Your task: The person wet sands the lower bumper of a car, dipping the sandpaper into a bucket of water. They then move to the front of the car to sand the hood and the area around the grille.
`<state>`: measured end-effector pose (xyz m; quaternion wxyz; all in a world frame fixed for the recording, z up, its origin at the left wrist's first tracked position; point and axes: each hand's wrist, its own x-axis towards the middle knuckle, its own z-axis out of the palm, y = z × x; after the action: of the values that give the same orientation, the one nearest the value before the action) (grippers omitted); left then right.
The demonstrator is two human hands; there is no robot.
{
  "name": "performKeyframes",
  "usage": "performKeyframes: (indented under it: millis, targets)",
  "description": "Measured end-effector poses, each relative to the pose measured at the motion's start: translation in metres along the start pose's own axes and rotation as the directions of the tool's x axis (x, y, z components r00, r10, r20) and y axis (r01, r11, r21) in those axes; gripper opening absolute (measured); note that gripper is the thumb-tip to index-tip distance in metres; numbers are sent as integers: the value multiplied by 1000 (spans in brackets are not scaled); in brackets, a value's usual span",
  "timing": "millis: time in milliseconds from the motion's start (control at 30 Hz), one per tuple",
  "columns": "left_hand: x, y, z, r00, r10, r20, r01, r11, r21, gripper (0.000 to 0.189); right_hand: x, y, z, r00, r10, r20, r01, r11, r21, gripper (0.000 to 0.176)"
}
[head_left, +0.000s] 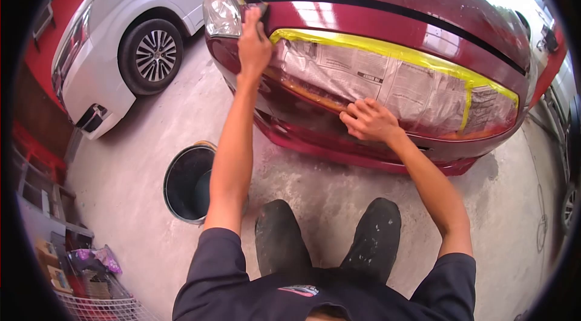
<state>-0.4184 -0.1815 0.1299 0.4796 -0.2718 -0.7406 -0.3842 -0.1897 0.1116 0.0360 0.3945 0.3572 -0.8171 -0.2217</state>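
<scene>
My left hand [254, 45] reaches to the front corner of a dark red car, beside the headlight [221, 9]. Its fingers press a small dark, flat pad [262, 7] against the paint; most of the pad is covered by the hand. Lower down, my right hand [370, 121] rests with bent fingers on the bumper [315, 106], at the lower edge of the grille opening. Newspaper [357, 73] under clear film covers that opening. Yellow masking tape [387, 50] runs along its top edge and down near its right end.
A black bucket [189, 185] stands on the concrete floor [139, 139], left of my legs. A white car [109, 49] is parked close by on the left. Boxes and a white wire basket [103, 307] are at the lower left. A cable [540, 218] lies on the right.
</scene>
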Motion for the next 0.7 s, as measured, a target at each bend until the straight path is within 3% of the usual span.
performKeyframes:
  millis: [33, 100, 233, 300, 400, 567, 633, 700]
  targets:
    - [21, -5, -2, 993, -120, 11, 120, 992, -42, 41, -1, 1, -1, 1000, 5, 13, -5, 1000, -8, 45]
    - [31, -12, 3, 994, -113, -4, 113, 992, 51, 41, 0, -1, -2, 999, 12, 34, -11, 1000, -7, 45]
    - [-44, 22, -2, 998, 59, -37, -60, 998, -24, 44, -1, -2, 1, 999, 14, 35, -13, 999, -45, 46]
    - [-27, 10, -5, 999, 23, -30, -24, 998, -49, 43, -1, -6, -3, 999, 10, 35, -9, 1000, -13, 46]
    - [31, -12, 1, 992, -128, -8, 128, 989, 80, 39, 1, 1, -2, 999, 12, 34, -11, 1000, -28, 44]
    - [-48, 19, 3, 996, 21, -84, -16, 998, 52, 43, 5, -2, 0, 998, 28, -49, -29, 999, -20, 23]
    - [-29, 6, -1, 996, 25, -81, -19, 997, 74, 42, 2, -7, -2, 1000, 23, -7, -23, 1000, -18, 30]
    - [22, -10, -1, 990, -139, -35, 142, 983, 115, 38, 5, 1, 1, 1000, 21, 2, -21, 999, -43, 33]
